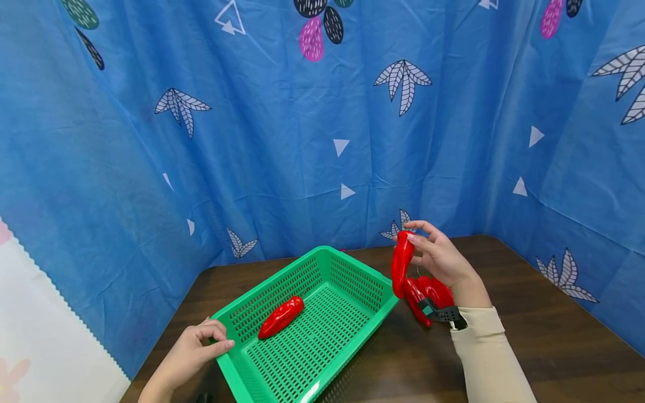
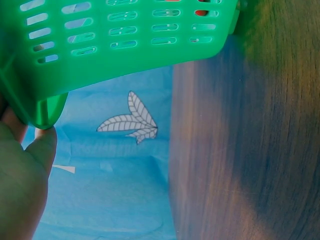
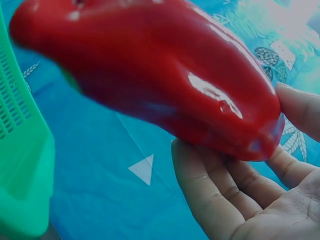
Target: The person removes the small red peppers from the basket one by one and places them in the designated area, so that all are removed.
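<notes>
My left hand point(image 1: 188, 352) grips the rim of a green plastic basket point(image 1: 232, 374) at its left corner, thumb on one side and fingers on the other; the left wrist view shows this hold from close by. One shiny red pepper point(image 1: 281, 317) lies inside the basket. Past the basket's right corner, my right hand point(image 1: 438, 252) holds another red pepper point(image 1: 402, 263) by one end between thumb and fingers, its other end hanging down. That held pepper point(image 3: 165, 75) fills much of the right wrist view.
Several more red peppers point(image 1: 428, 294) lie piled on the dark wooden table point(image 1: 544, 330), right of the basket and partly hidden by the right wrist. A blue patterned curtain point(image 1: 282, 140) hangs behind and beside the table. A black wrist strap point(image 1: 443, 313) circles the right wrist.
</notes>
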Available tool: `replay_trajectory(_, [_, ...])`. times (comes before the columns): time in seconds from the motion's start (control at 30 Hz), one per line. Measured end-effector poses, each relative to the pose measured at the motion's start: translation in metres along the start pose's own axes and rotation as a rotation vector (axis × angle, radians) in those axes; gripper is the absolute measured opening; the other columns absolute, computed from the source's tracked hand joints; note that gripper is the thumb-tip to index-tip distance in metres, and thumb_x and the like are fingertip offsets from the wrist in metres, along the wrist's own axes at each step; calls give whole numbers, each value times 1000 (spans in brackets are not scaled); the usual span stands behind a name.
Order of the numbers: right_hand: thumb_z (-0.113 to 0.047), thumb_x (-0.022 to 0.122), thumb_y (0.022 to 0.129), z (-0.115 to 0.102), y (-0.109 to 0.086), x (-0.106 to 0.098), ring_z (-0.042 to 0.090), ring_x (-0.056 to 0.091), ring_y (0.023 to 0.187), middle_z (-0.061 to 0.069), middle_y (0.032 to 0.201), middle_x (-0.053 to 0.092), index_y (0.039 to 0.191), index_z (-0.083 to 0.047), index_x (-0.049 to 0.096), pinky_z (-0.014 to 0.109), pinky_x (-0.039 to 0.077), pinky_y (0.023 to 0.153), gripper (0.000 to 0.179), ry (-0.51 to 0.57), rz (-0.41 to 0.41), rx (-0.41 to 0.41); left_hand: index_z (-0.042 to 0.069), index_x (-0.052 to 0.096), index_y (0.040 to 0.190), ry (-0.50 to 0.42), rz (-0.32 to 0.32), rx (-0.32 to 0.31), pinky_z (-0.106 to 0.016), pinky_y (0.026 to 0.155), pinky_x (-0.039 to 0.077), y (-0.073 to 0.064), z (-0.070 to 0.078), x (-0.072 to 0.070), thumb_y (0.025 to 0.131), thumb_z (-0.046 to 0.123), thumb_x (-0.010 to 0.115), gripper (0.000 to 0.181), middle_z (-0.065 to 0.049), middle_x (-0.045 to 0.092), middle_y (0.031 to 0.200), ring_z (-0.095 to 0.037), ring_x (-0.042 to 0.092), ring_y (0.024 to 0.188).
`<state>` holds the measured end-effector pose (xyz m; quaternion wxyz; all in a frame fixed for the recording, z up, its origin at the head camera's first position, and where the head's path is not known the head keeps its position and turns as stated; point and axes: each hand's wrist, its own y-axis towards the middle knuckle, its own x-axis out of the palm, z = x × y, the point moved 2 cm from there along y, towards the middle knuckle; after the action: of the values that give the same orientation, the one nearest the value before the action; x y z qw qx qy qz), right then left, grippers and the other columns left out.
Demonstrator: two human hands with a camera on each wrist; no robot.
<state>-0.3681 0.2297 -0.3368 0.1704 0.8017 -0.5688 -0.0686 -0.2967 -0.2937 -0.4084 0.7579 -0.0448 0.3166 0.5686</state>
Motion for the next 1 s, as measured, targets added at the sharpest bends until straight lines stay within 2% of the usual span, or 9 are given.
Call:
replay_trajectory(0.27, [-16, 48, 107, -3, -4, -6, 13, 69, 102, -5, 113, 68, 133, -15, 46, 30, 66, 85, 26, 18, 42, 19, 7, 66, 77, 6, 3, -7, 6, 100, 21, 1, 1, 0, 90, 10, 73, 15, 6, 56, 83, -9, 57, 86])
replay_trajectory(0.5, [-15, 48, 106, -3, -7, -10, 13, 68, 105, -5, 116, 67, 133, -13, 46, 31, 66, 85, 27, 2, 37, 26, 7, 66, 77, -1, -5, -4, 6, 100, 21, 1, 1, -1, 90, 9, 72, 15, 6, 57, 83, -9, 57, 86])
replay_trajectory(0.67, [-18, 50, 106, 2, -10, -11, 14, 67, 107, -6, 120, 66, 132, -16, 49, 32, 66, 86, 26, -61, 46, 63, 6, 66, 78, -16, -14, -16, 5, 102, 21, 2, 3, 0, 90, 10, 72, 15, 5, 57, 84, -10, 57, 86])
replay_trajectory(0.7, [-19, 51, 106, 3, -11, -11, 15, 66, 107, -6, 120, 66, 131, -17, 50, 33, 66, 87, 25, -79, 46, 73, 5, 66, 78, -17, -17, -13, 2, 108, 21, 2, 3, 0, 91, 10, 72, 15, 4, 57, 84, -10, 57, 86])
replay_trajectory(0.8, [-20, 52, 105, 7, -13, -10, 15, 66, 106, -6, 120, 66, 126, -21, 54, 33, 66, 87, 21, -142, 34, 98, 5, 66, 79, -21, -23, -17, -1, 110, 21, 3, 4, 2, 91, 10, 72, 15, 4, 57, 85, -10, 57, 86])
replay_trajectory(0.9, [-22, 54, 105, 9, -13, -9, 16, 67, 104, -6, 118, 66, 123, -22, 56, 33, 66, 86, 19, -188, 19, 113, 5, 66, 79, -6, -20, -17, 0, 109, 21, 3, 4, 2, 91, 11, 72, 15, 3, 58, 85, -10, 58, 86])
replay_trajectory(0.93, [-22, 54, 105, 9, -13, -8, 17, 66, 104, -6, 118, 66, 123, -22, 56, 33, 66, 85, 18, -198, 14, 116, 5, 66, 78, -4, -16, -25, 4, 103, 21, 2, 4, 2, 91, 12, 72, 15, 3, 58, 85, -10, 58, 86])
replay_trajectory(1.0, [-22, 54, 104, 10, -11, -7, 17, 66, 103, -5, 118, 65, 122, -20, 57, 32, 66, 85, 18, -208, 6, 111, 6, 66, 78, 1, -8, -38, 5, 102, 21, 1, 4, 1, 90, 12, 73, 16, 4, 58, 85, -10, 58, 86])
